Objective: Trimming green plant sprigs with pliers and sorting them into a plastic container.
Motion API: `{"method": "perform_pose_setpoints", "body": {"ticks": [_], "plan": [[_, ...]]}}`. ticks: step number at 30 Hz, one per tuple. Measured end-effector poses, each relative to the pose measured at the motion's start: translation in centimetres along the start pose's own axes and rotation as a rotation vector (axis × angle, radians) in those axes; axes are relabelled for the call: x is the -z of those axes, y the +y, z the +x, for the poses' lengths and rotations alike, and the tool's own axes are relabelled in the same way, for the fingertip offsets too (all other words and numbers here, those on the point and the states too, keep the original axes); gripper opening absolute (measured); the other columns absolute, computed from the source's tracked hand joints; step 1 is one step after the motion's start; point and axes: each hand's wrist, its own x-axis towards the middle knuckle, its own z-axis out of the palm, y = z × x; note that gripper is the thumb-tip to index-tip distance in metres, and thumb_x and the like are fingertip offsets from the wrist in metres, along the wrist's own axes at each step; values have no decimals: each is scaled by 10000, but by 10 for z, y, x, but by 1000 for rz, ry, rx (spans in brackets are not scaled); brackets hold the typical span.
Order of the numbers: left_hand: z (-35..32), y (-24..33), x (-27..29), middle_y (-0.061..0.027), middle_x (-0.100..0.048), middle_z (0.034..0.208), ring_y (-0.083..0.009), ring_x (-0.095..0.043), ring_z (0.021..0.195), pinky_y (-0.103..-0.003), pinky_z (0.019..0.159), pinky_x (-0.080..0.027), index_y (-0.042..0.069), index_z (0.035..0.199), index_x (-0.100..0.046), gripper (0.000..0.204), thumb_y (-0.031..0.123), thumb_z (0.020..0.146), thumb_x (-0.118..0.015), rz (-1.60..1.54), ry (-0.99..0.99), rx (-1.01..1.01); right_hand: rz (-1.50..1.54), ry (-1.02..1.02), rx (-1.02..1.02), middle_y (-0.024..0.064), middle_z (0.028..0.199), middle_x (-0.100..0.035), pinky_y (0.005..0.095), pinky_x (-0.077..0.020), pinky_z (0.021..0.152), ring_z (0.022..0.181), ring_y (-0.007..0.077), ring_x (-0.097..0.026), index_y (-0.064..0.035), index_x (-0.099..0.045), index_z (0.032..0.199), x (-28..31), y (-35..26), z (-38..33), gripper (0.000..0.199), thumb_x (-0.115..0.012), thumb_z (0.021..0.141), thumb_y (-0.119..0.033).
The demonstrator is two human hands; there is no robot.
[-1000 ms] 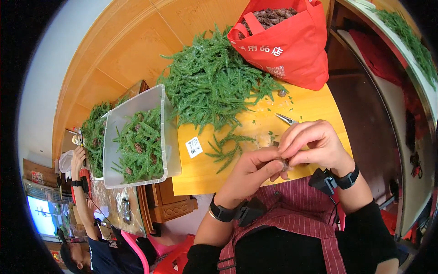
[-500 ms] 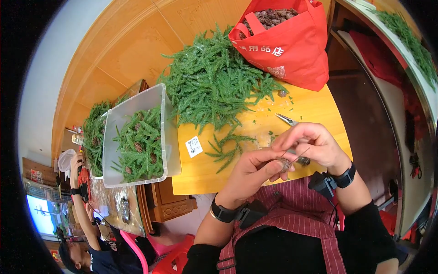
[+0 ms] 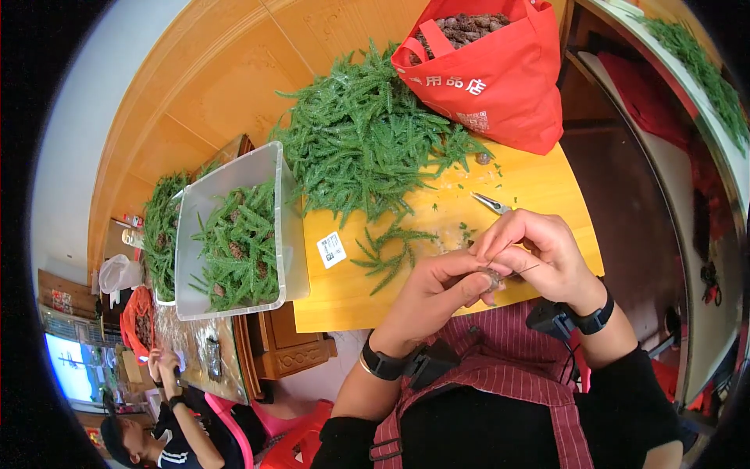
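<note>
My left hand (image 3: 437, 295) is closed around a small pine cone (image 3: 492, 279), pinched between thumb and fingers over the front of the yellow table (image 3: 351, 305). My right hand (image 3: 547, 254) is pinching a thin wire (image 3: 528, 270) at the cone; fingers partly cover the spot where the two meet. Just beyond my hands lies a green artificial pine sprig (image 3: 393, 248). The metal jaws of some pliers (image 3: 490, 204) point out from behind my right hand. Another pine cone (image 3: 483, 159) rests farther back.
A heap of green pine sprigs (image 3: 351, 141) covers the table's back, beside a red bag (image 3: 500, 94) of pine cones. At left stands a clear plastic bin (image 3: 293, 266) with sprigs and cones. A white label (image 3: 331, 250) lies nearby. A co-worker (image 3: 176, 422) sits at another table.
My right fingers have drawn in toward the pine cone, and the wire's angle has shifted. The co-worker's hands have come back from beside the red bag on the other table.
</note>
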Motion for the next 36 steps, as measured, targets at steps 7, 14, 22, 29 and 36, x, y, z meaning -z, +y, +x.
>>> {"method": "perform_pose_setpoints", "body": {"ticks": [7, 14, 22, 29, 36], "plan": [[-2, 4, -4, -50, -598, 749, -66, -494, 621, -187, 540, -359, -16, 964, -613, 207, 137, 849, -535, 14, -23, 6, 440, 26, -94, 83, 837, -584, 225, -436, 647, 701, 111, -542, -2, -488, 815, -4, 4, -6, 66, -494, 858, -52], [-3, -5, -1, -48, -591, 742, -73, -505, 629, -183, 545, -363, -24, 978, -602, 225, 149, 861, -520, -55, 12, 28, 440, -38, -224, 114, 966, -557, 272, -433, 799, 875, 158, -547, 21, -503, 950, 4, 0, -11, 114, -497, 839, -1], [-1, -5, -2, -43, -584, 730, -68, -491, 615, -182, 535, -362, -36, 989, -592, 257, 177, 872, -511, -72, 75, 15, 362, -152, -96, 167, 1136, -489, 326, -411, 900, 1008, 209, -528, 54, -509, 1058, 5, 12, -7, 317, -597, 754, 32], [-1, 2, -3, -24, -576, 681, -55, -451, 576, -188, 519, -356, -24, 894, -624, 208, 163, 849, -543, 92, 56, 14, 205, -83, -100, 129, 963, -591, 284, -471, 755, 900, 184, -574, 21, -605, 843, 8, 10, -5, 136, -645, 713, 25], [0, -2, 4, -23, -558, 709, -68, -480, 612, -197, 542, -379, -9, 847, -613, 129, 104, 834, -553, 215, -4, -61, 314, -36, -136, 138, 943, -594, 289, -473, 764, 886, 188, -579, 16, -595, 841, 2, 13, -6, 140, -634, 712, 56]]}}
